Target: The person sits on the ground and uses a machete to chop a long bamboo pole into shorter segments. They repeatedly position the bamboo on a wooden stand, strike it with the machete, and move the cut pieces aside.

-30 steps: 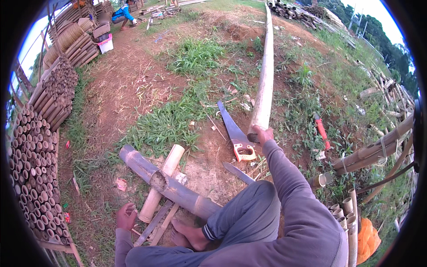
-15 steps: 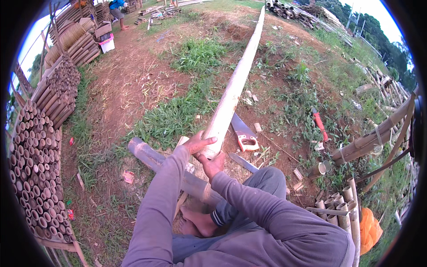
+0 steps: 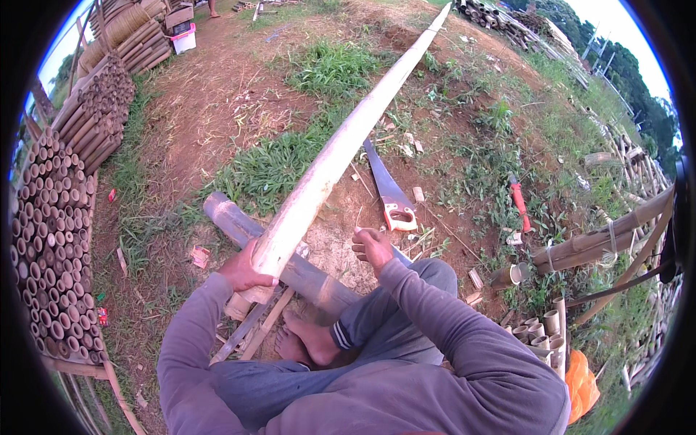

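A long pale bamboo pole (image 3: pixel 326 163) runs from near my lap up to the far right. My left hand (image 3: pixel 245 270) grips it close to its near end, which rests over a thick dark bamboo log (image 3: pixel 312 279) lying on the ground. My right hand (image 3: pixel 373 249) is off the pole, fingers curled; a thin pale sliver shows just above them, and I cannot make out whether they hold it. A handsaw (image 3: pixel 391 192) with an orange-and-white handle lies beyond that hand. Below the hand, a knife blade (image 3: pixel 400 256) is mostly hidden.
Stacked bamboo tubes (image 3: pixel 58 246) line the left side. To the right lie a red-handled tool (image 3: pixel 519 203), lashed bamboo poles (image 3: pixel 602 235), upright cut tubes (image 3: pixel 540 330) and an orange bag (image 3: pixel 582 388). My bare feet (image 3: pixel 312 338) are beside the log. A white-and-pink bin (image 3: pixel 184 40) stands far left.
The pole's near end has swung left and toward me with my left hand on it. My right hand has let go of the pole and moved right, toward the saw and knife.
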A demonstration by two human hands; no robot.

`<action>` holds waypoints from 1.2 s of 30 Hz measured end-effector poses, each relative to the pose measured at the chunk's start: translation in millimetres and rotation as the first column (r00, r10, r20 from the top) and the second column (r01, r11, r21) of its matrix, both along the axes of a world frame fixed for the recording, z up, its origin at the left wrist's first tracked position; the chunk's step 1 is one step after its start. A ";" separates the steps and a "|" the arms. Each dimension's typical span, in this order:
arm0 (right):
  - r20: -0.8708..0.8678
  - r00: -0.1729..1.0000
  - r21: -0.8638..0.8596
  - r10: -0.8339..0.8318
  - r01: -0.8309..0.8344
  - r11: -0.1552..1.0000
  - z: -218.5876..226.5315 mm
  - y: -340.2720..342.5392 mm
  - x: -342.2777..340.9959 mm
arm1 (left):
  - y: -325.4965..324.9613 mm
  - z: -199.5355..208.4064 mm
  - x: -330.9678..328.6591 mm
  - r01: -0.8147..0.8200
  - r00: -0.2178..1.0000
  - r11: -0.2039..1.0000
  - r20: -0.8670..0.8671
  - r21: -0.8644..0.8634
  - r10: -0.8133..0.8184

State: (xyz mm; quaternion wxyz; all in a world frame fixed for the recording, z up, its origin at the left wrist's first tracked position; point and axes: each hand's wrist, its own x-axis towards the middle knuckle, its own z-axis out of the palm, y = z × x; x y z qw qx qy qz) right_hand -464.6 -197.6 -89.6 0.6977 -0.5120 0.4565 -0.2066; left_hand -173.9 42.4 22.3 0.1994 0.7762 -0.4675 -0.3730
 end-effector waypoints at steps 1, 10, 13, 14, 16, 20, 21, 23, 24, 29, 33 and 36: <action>0.008 0.999 0.034 0.045 -0.045 0.998 -1.8 -0.9 13.2 | 36.3 10.3 6.0 -0.037 0.993 0.998 0.113 0.049 0.031; 0.342 0.937 0.213 -0.074 -0.001 0.977 10.3 -85.8 146.6 | 373.9 59.5 -57.7 -0.487 0.807 0.832 0.501 0.265 0.313; 0.547 0.794 0.468 -0.264 -0.029 0.883 44.5 -53.1 175.6 | 465.5 44.8 -94.2 -0.629 0.712 0.696 0.615 0.346 0.339; 0.554 0.789 0.456 -0.265 -0.021 0.890 36.3 -33.8 184.7 | 496.0 35.5 -107.7 -0.678 0.642 0.674 0.683 0.293 0.349; 0.558 0.782 0.422 -0.278 0.021 0.906 12.5 7.8 190.3 | 528.2 10.6 -137.3 -0.807 0.348 0.588 0.841 0.043 0.415; 0.601 0.776 0.556 -0.191 -0.234 0.798 65.2 146.3 188.1 | 549.0 -106.1 -198.9 -0.533 -0.506 -0.255 0.063 -0.807 0.860; 0.570 0.805 0.564 -0.164 -0.238 0.791 69.2 171.1 182.4 | 464.0 -106.5 -195.8 -0.635 -0.457 -0.607 -0.401 -0.478 0.794; 0.544 0.838 0.601 0.039 -0.422 0.679 100.7 253.4 181.3 | 476.7 -204.8 -199.4 -0.901 -0.085 -0.434 -0.977 -0.009 0.196; 0.510 0.815 0.499 0.276 -0.542 0.676 102.7 267.3 167.8 | 428.1 -198.6 -179.0 -0.954 0.114 -0.274 -0.993 -0.121 0.041; 0.305 0.612 -0.063 0.729 -0.751 0.657 65.4 244.7 132.5 | 334.0 -120.1 -93.8 -0.812 0.150 -0.552 -0.982 -0.190 0.116; 0.023 0.999 -0.212 0.024 -0.018 0.977 -5.1 57.2 119.4 | 371.3 -147.8 -111.1 -0.784 -0.062 -0.620 -0.992 -0.020 0.110; 0.196 0.971 0.368 -0.141 0.060 0.928 -17.6 -41.2 143.0 | 387.4 -173.4 -127.3 -0.751 -0.230 -0.645 -0.972 0.141 0.055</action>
